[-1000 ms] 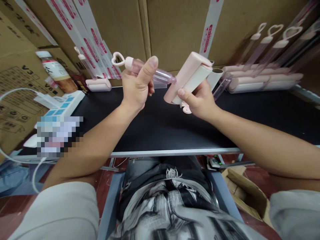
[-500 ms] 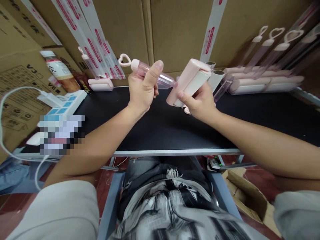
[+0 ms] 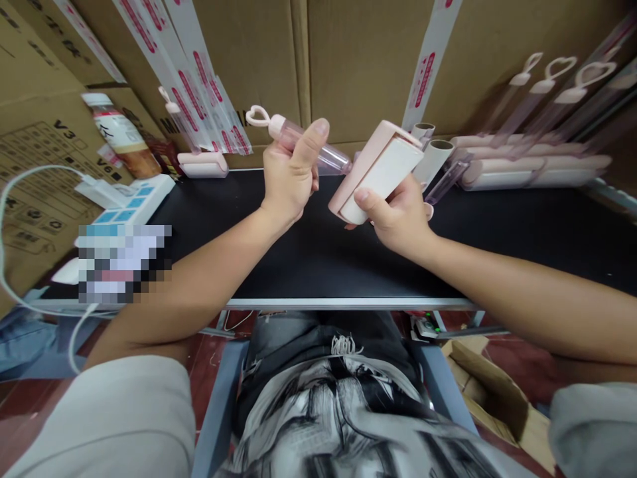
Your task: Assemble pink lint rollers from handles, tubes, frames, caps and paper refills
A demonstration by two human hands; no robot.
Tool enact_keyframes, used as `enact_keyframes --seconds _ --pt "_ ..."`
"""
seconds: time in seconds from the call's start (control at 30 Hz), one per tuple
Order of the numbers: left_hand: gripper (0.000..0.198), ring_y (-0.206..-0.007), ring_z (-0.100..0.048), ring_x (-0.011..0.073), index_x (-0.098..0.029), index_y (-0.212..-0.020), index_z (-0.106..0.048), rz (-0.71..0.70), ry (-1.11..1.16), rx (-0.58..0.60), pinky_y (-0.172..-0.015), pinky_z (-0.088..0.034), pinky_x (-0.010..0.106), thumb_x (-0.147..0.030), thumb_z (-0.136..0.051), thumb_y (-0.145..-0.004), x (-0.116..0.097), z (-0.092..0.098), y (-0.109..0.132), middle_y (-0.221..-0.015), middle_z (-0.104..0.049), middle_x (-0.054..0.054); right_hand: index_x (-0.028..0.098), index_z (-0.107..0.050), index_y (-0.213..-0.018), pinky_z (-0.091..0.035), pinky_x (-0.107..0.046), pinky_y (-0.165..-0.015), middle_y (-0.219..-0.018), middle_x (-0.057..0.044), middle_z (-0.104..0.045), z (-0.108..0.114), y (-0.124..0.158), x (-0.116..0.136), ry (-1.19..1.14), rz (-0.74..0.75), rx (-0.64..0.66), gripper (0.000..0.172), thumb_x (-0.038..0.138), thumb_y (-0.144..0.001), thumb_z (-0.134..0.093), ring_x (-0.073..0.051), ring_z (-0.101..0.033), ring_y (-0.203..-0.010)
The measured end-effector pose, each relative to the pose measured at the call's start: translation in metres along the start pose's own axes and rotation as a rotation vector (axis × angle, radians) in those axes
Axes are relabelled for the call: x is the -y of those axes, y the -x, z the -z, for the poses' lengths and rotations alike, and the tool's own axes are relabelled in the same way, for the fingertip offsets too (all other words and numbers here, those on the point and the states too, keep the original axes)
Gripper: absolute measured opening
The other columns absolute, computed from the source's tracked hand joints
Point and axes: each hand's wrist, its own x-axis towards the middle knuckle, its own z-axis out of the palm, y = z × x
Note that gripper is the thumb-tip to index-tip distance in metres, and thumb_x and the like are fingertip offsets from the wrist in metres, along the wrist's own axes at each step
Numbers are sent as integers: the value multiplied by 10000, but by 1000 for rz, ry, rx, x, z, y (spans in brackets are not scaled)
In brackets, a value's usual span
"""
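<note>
My left hand (image 3: 292, 171) is closed around a clear pink handle (image 3: 334, 159) that ends in a heart-shaped loop. My right hand (image 3: 404, 214) grips a pink-and-white roller head (image 3: 381, 174), tilted, with thumb in front and fingers behind. It looks like a lint roller's cased head. The handle's tip reaches the pink side of the head; whether it is joined there I cannot tell. Just behind my right hand stand white tubes (image 3: 438, 158) with dark openings, and a loose clear pink piece (image 3: 448, 179) leans beside them.
Finished-looking rollers with heart-loop handles (image 3: 537, 169) lie at the right back, and one more roller (image 3: 203, 164) at the left. A drink bottle (image 3: 119, 136), power strip (image 3: 133, 204) and white cable (image 3: 4, 252) occupy the left. Cardboard (image 3: 353, 60) walls the black table (image 3: 298, 265).
The roller head has turned in my right hand, so more of its white side faces me. My left hand still holds the handle; the whole view has shifted slightly.
</note>
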Motion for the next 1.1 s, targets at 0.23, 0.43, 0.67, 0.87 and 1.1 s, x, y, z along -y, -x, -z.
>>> enact_keyframes --seconds 0.23,0.43,0.67,0.87,1.1 --pt "702 -397 -423 100 -264 -642 -410 90 -14 10 -377 -280 282 -778 -776 -949 4 2 -1 -485 -462 -57 302 -716 -1143 -708 -596 -976 -1114 -98 -823 6 -9 -5 69 66 -19 630 819 -832 -898 -369 -794 -1043" --pt "704 -389 -373 97 -279 -662 -431 3 20 74 -376 -231 317 -851 -740 -933 5 2 7 -497 -463 -52 296 -767 -1059 -678 -601 -1050 -1115 -92 -848 15 -18 -2 123 77 -21 605 822 -799 -915 -380 -794 -1095" --pt "728 -392 -352 95 -275 -660 -414 5 46 156 -385 -226 328 -880 -665 -976 6 1 10 -493 -424 -48 287 -788 -1033 -700 -573 -989 -1082 -95 -846 19 -17 7 53 36 69 640 815 -723 -976 -370 -811 -1048" --pt "645 -366 -345 113 -284 -656 -460 46 138 163 -360 -214 332 -765 -741 -982 6 -2 13 -496 -441 -53 280 -792 -1018 -697 -599 -1018 -1107 -102 -853 13 -14 1 -15 29 72 626 805 -732 -974 -377 -817 -1058" --pt "643 -370 -432 107 -258 -661 -513 104 117 245 -352 -238 280 -760 -727 -1002 4 0 13 -512 -490 -51 293 -786 -1033 -706 -601 -976 -1078 -78 -858 10 -16 -3 7 61 5 601 805 -763 -946 -370 -820 -1020"
